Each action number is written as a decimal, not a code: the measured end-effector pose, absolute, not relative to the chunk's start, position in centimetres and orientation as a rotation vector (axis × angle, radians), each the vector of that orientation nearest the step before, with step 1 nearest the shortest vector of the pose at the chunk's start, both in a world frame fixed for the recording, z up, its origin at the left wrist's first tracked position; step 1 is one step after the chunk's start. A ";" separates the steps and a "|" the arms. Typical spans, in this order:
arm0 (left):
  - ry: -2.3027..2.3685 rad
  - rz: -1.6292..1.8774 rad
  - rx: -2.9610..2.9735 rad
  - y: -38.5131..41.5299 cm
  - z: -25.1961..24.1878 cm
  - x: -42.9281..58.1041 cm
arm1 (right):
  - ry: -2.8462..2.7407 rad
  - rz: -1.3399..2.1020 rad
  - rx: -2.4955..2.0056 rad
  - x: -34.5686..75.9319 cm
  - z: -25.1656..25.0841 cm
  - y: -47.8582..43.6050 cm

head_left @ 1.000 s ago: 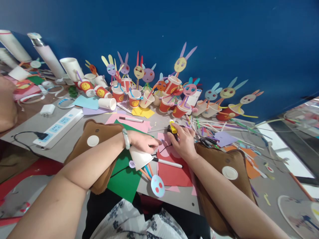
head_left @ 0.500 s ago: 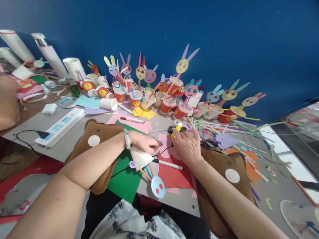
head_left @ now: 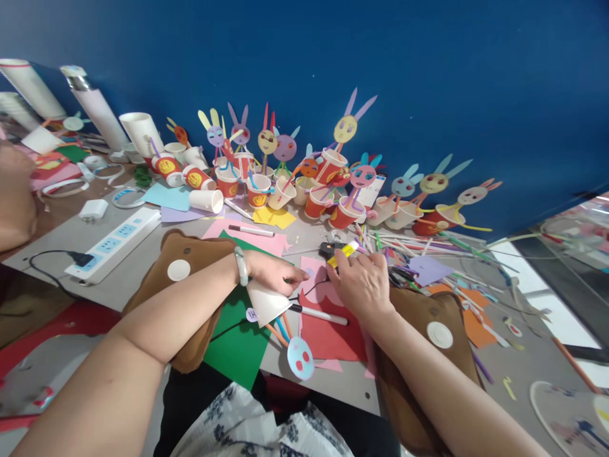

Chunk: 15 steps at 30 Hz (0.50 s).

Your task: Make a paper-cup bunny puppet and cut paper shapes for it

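Observation:
My left hand (head_left: 276, 271) is closed on a white paper cup (head_left: 267, 301) lying on its side, with straws and a light blue bunny face (head_left: 301, 357) sticking out toward me. My right hand (head_left: 362, 281) grips a black and yellow glue gun (head_left: 339, 251) near the cup, its cord running across pink paper (head_left: 314, 282). A red sheet (head_left: 330, 333) and a green sheet (head_left: 238, 343) lie under my hands. A white marker (head_left: 320, 313) rests on the red sheet. Brown padded cushions (head_left: 183, 254) sit under both forearms.
A row of finished paper-cup bunnies (head_left: 333, 171) lines the blue wall. Loose straws (head_left: 419, 244) and paper scraps crowd the right. A white power strip (head_left: 114, 244) and charger lie left. Another person's arm (head_left: 16, 190) shows at the left edge.
My right hand has tilted the glue gun, its yellow part swinging from upright to pointing right, and drawn slightly closer. My left hand stays on the cup.

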<state>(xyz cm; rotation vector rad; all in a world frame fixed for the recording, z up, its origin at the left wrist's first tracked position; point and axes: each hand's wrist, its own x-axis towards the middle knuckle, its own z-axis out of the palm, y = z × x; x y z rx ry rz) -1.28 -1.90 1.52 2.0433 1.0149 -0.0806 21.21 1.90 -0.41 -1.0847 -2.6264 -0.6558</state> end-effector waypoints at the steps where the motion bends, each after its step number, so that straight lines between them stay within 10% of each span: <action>1: 1.009 -0.073 2.039 -1.9 1.5 -1.3 | -2.636 -0.684 -1.135 21.4 -0.2 2.0; 15: 1.016 -0.059 2.051 -2.0 1.5 -1.4 | -2.848 -0.432 -1.479 21.9 0.8 2.0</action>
